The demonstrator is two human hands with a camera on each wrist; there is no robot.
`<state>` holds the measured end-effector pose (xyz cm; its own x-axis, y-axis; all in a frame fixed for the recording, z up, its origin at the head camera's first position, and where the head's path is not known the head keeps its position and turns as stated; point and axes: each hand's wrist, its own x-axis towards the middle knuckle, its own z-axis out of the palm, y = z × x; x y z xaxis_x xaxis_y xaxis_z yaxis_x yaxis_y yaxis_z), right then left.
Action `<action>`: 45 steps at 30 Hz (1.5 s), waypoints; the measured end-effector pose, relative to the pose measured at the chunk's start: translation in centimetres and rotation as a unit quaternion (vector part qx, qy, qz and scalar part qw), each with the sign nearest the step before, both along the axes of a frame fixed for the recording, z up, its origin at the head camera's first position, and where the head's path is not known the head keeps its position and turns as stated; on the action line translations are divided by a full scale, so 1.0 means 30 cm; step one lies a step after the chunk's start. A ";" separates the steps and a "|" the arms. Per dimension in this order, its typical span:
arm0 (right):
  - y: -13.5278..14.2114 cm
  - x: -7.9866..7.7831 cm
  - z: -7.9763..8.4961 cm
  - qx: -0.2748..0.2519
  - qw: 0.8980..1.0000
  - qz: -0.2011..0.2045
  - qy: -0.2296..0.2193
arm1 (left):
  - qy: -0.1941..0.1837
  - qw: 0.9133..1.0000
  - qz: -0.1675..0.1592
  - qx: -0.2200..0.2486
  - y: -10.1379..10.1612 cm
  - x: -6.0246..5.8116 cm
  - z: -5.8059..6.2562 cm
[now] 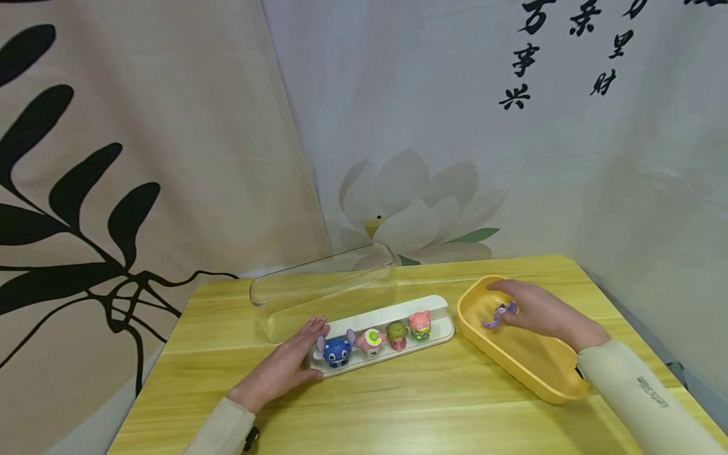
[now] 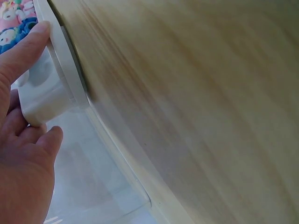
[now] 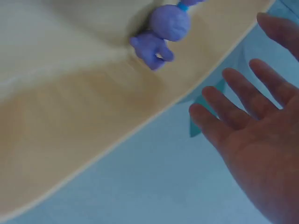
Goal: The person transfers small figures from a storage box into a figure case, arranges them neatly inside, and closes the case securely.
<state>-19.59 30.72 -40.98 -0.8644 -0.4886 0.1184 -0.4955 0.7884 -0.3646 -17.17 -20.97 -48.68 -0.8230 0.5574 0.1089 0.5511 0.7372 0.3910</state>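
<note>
My left hand (image 1: 284,363) grips the left end of a long white display base (image 1: 438,311), thumb at the front and fingers behind, as the left wrist view shows. On the base stand a blue big-eared figurine (image 1: 338,351), a pink one with a yellow-green top (image 1: 371,342), a green-headed one (image 1: 397,335) and a pink one with round ears (image 1: 419,325). My right hand (image 1: 534,309) reaches over a yellow tray (image 1: 506,361). A purple figurine (image 3: 170,22) lies in that tray, just apart from my spread fingers in the right wrist view.
Behind the white base stands a clear plastic cover (image 1: 324,287), close to the back edge of the wooden table (image 1: 364,411). A printed curtain (image 1: 443,126) hangs behind the table. The yellow tray has a raised rim.
</note>
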 end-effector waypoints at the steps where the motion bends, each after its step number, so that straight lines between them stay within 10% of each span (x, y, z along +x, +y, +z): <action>1: 0.002 -0.009 -0.008 -0.003 1.000 0.004 -0.008 | 0.001 1.000 0.000 -0.001 0.000 0.000 0.000; 15: 0.023 -0.077 -0.098 0.035 0.994 -0.037 -0.094 | -0.002 1.000 0.001 0.004 -0.001 -0.003 -0.008; 31: 0.001 0.004 -0.054 0.083 0.985 -0.039 -0.145 | -0.001 1.000 0.004 0.003 0.002 -0.003 -0.006; 40: -0.016 0.010 -0.060 0.151 0.985 -0.061 -0.061 | 0.004 1.000 -0.001 0.004 -0.001 -0.003 -0.009; 45: -0.019 -0.014 -0.077 0.103 0.992 -0.027 -0.065 | 0.006 1.000 0.002 0.005 0.000 -0.003 -0.008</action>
<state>-20.01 30.16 -43.29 -0.8918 -0.4427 -0.0931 -0.4091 0.8771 -0.2518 -17.24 -20.98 -48.93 -0.8237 0.5535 0.1234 0.5529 0.7355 0.3916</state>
